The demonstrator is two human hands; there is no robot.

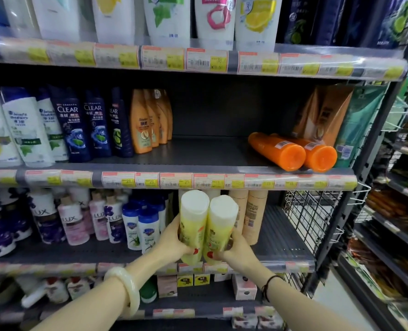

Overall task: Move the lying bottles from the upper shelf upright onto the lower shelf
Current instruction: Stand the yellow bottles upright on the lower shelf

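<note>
Two yellow bottles with white caps stand side by side, touching, at the front edge of the lower shelf (281, 249), and the person has one in each hand. The left hand (174, 242) is wrapped around the lower part of the left yellow bottle (193, 223), fingers curled tight against its side; the right hand (234, 247) grips the right yellow bottle (222, 225) the same way, low down near its base. Both bottles are upright, leaning slightly back toward the shelf. Whether their bases rest fully on the shelf I cannot tell, since the hands cover them. Just behind and to the right of the yellow pair stand some pale peach bottles (253, 216), and to the left of the pair are small blue-capped bottles (148, 228). Straight above the yellow pair, the upper shelf (198, 154) is bare in its middle. Up and to the right of the pair, two orange bottles (291, 151) lie on their sides on that upper shelf, touching each other, their flat ends pointing out over the shelf's front edge. A pale bangle (126, 287) sits on the left wrist and a dark cord bracelet (268, 286) on the right
</note>
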